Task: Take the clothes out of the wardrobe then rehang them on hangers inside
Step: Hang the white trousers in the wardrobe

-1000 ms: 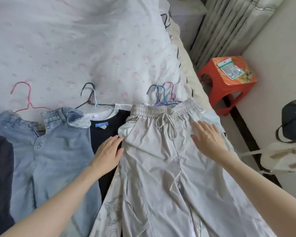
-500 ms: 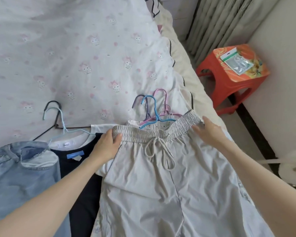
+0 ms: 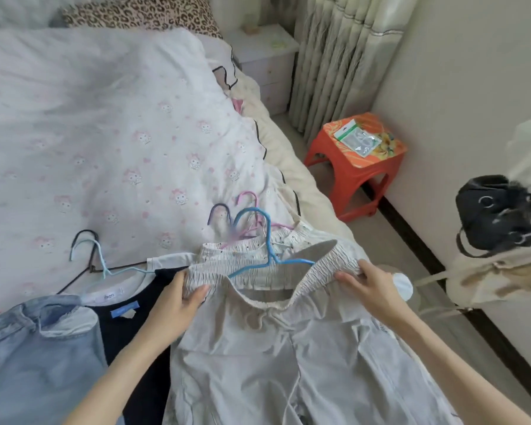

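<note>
My left hand (image 3: 178,297) and right hand (image 3: 367,285) each pinch the beige trousers' elastic waistband (image 3: 258,268), spreading it open on the bed (image 3: 105,133) so the blue hanger (image 3: 267,240) inside can come free.

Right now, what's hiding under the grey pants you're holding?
Under the grey pants lie a blue hanger, speckled white shorts and more hangers. Both hands, left hand and right hand, grip the waistband. Anything lower is covered.
</note>
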`<act>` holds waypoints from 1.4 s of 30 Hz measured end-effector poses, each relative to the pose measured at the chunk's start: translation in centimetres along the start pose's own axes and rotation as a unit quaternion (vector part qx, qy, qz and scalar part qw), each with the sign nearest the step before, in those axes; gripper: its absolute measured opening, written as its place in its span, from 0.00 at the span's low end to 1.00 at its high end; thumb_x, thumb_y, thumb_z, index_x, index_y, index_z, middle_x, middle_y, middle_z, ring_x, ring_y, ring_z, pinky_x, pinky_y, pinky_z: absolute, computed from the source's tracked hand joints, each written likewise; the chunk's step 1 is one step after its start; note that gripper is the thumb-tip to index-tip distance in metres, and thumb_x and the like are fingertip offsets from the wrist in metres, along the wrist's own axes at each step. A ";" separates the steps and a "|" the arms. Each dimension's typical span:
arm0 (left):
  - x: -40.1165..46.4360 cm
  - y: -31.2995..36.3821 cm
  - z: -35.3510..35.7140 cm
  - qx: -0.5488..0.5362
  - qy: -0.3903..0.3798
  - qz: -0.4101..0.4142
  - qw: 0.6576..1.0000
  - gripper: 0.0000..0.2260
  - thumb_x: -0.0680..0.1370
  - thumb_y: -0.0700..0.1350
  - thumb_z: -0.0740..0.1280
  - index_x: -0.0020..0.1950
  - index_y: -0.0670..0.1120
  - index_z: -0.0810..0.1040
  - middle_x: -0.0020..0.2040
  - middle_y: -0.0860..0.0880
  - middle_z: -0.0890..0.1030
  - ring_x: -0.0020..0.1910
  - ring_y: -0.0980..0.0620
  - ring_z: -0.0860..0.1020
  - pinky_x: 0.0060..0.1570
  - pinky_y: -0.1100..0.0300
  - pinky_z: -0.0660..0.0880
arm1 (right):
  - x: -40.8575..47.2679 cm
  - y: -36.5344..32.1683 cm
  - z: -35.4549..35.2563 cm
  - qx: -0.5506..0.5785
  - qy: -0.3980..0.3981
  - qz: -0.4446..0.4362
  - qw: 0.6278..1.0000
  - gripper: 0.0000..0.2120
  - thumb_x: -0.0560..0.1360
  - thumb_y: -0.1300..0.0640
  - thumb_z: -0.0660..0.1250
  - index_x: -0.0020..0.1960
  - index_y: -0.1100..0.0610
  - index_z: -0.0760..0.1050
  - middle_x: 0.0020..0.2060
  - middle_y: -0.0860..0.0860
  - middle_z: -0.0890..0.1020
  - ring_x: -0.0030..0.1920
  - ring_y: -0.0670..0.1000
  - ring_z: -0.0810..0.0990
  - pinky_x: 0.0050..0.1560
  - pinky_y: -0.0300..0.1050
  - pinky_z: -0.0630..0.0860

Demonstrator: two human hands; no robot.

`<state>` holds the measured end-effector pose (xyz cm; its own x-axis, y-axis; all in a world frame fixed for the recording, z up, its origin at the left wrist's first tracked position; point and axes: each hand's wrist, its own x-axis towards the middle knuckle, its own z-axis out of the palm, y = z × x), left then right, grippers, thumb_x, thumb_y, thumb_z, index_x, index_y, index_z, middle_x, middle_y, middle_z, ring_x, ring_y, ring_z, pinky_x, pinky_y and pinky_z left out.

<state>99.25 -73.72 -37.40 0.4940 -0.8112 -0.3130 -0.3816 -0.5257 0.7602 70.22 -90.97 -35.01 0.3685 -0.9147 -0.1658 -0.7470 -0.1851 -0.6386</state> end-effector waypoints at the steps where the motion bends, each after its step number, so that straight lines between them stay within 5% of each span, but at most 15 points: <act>1: -1.5 1.0 -0.1 0.000 -0.014 0.010 1.000 0.19 0.78 0.50 0.62 0.67 0.47 0.66 0.57 0.52 0.78 0.51 0.57 0.77 0.46 0.69 0.69 | -2.1 0.2 -1.2 0.018 0.012 0.004 1.000 0.21 0.72 0.51 0.70 0.32 0.59 0.63 0.25 0.53 0.68 0.30 0.50 0.64 0.34 0.47 0.59; 5: -6.5 4.9 0.4 -0.001 -0.054 0.048 0.997 0.25 0.76 0.56 0.59 0.71 0.50 0.61 0.63 0.50 0.75 0.59 0.53 0.75 0.53 0.61 0.67 | -9.4 1.3 -6.2 0.032 0.069 0.026 0.997 0.20 0.71 0.47 0.69 0.36 0.64 0.70 0.27 0.54 0.73 0.30 0.55 0.68 0.34 0.50 0.65; 10: -10.9 10.9 2.8 0.023 -0.102 0.144 0.984 0.24 0.77 0.58 0.57 0.72 0.54 0.59 0.64 0.45 0.75 0.63 0.47 0.73 0.56 0.57 0.66 | -19.1 2.2 -13.0 0.050 0.196 0.066 0.977 0.17 0.71 0.51 0.71 0.32 0.58 0.68 0.25 0.46 0.69 0.29 0.48 0.66 0.34 0.44 0.60; 13: -14.2 15.0 4.8 0.020 -0.133 0.201 0.970 0.24 0.77 0.57 0.56 0.71 0.51 0.62 0.58 0.45 0.79 0.60 0.47 0.75 0.52 0.59 0.66 | -25.2 2.6 -16.9 -0.003 0.282 0.089 0.955 0.19 0.70 0.53 0.73 0.30 0.56 0.64 0.25 0.47 0.69 0.32 0.52 0.67 0.39 0.47 0.57; 18: -20.7 23.4 8.6 -0.003 -0.148 0.301 0.942 0.20 0.73 0.63 0.57 0.57 0.52 0.71 0.30 0.57 0.78 0.41 0.48 0.77 0.46 0.54 0.71 | -35.4 4.1 -22.7 -0.057 0.390 0.136 0.909 0.20 0.69 0.53 0.73 0.30 0.50 0.62 0.28 0.44 0.69 0.39 0.56 0.70 0.39 0.48 0.55; 24: -31.4 31.6 14.3 -0.001 -0.230 0.426 0.875 0.24 0.62 0.74 0.55 0.53 0.65 0.70 0.42 0.58 0.80 0.46 0.53 0.77 0.48 0.53 0.73 | -50.7 6.1 -27.2 -0.027 0.507 0.209 0.836 0.10 0.69 0.57 0.73 0.38 0.63 0.77 0.28 0.45 0.72 0.40 0.56 0.71 0.45 0.51 0.65; 30: -44.8 36.4 22.0 -0.019 -0.316 0.486 0.814 0.24 0.61 0.72 0.58 0.51 0.61 0.70 0.38 0.59 0.79 0.44 0.53 0.77 0.43 0.57 0.71 | -67.8 9.3 -29.0 -0.005 0.569 0.308 0.762 0.09 0.69 0.48 0.73 0.46 0.50 0.80 0.37 0.52 0.79 0.44 0.55 0.77 0.46 0.49 0.71; 36: -59.2 37.7 28.8 -0.032 -0.369 0.542 0.754 0.20 0.65 0.67 0.60 0.49 0.56 0.69 0.34 0.57 0.77 0.41 0.47 0.76 0.42 0.54 0.69 | -84.1 9.4 -28.4 -0.064 0.611 0.400 0.680 0.11 0.68 0.46 0.72 0.37 0.50 0.74 0.33 0.51 0.76 0.36 0.54 0.75 0.36 0.47 0.68; 39: -65.5 37.2 31.4 -0.037 -0.385 0.567 0.727 0.15 0.72 0.60 0.67 0.51 0.53 0.71 0.35 0.55 0.76 0.42 0.44 0.75 0.41 0.54 0.66 | -90.6 8.6 -27.1 -0.064 0.627 0.425 0.650 0.13 0.68 0.47 0.73 0.48 0.51 0.78 0.38 0.50 0.82 0.41 0.52 0.78 0.45 0.50 0.74; 42: -71.3 36.1 33.2 -0.034 -0.407 0.591 0.695 0.12 0.74 0.53 0.68 0.53 0.50 0.72 0.34 0.55 0.74 0.40 0.46 0.72 0.40 0.55 0.64 | -95.7 7.3 -24.7 -0.066 0.648 0.445 0.615 0.15 0.69 0.48 0.73 0.53 0.50 0.79 0.40 0.46 0.83 0.42 0.46 0.79 0.46 0.42 0.73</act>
<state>24.32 -43.37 -6.57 -0.7507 -0.5564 0.3561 -0.0936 0.6233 0.7764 15.88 -13.67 -5.22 -0.9049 -0.1779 0.3866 -0.4036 0.6466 -0.6473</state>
